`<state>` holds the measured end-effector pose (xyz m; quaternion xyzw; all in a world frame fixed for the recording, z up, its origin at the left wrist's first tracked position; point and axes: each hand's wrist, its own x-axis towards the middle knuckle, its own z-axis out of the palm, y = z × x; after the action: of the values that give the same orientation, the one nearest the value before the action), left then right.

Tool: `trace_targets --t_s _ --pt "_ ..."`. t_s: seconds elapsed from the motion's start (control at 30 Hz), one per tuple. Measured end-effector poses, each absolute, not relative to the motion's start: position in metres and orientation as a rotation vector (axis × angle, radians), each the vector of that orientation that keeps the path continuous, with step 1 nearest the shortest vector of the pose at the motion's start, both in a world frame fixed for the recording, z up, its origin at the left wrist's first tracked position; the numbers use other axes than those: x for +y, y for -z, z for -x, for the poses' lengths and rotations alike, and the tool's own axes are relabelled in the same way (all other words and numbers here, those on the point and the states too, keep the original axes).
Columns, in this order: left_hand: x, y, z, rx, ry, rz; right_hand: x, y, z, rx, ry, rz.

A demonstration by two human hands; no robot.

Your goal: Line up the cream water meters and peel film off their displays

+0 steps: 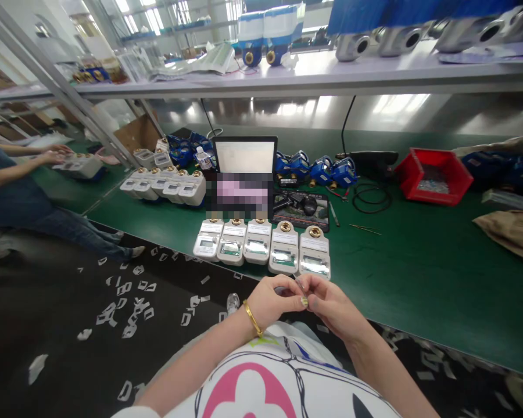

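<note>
My left hand point(276, 297) and my right hand point(326, 297) meet in front of my body, just off the table's front edge. Fingers and thumbs of both are pinched together around something small and thin, mostly hidden, whose kind I cannot make out. Nearest to them is the rightmost white meter point(314, 252), lying display up with a brass fitting at its far end. Several similar meters lie to its left in a row, among them a white meter point(283, 248) right beside it and another white meter point(207, 239) at the left end.
A laptop point(244, 157) stands behind the row, near a black mat point(320, 217), blue meters point(320, 171) and a red bin point(436, 177) of small parts. More white meters point(163, 186) sit at left. Overhead runs a shelf point(314, 78). A co-worker point(21, 186) stands far left; paper scraps point(131, 310) litter the floor.
</note>
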<state>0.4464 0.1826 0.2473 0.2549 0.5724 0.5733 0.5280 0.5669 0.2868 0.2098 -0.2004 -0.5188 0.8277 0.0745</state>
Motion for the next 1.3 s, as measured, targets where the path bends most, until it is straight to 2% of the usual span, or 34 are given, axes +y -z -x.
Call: trace_targets --t_s 0.2,0.43,0.87,1.03,1.3 --pt "0.171 -0.247 -0.406 1.491 -1.346 -0.707 0.276 -0.216 -0.532 -1.633 -2.211 0.688" --pt "0.165 -0.24 -0.384 1.233 -1.368 -0.583 0.264 -0.228 -0.504 -1.493 -2.399 0.514" --pt "0.171 -0.254 -0.371 1.228 -1.391 -0.876 0.266 -0.243 -0.495 -1.531 -2.271 0.503" --pt "0.172 -0.26 -0.37 1.331 -1.38 -1.051 0.268 -0.241 -0.496 -1.542 -2.23 0.507" --pt "0.169 -0.259 -0.371 1.615 -1.278 -1.287 0.272 -0.229 -0.503 -1.857 -1.943 0.616"
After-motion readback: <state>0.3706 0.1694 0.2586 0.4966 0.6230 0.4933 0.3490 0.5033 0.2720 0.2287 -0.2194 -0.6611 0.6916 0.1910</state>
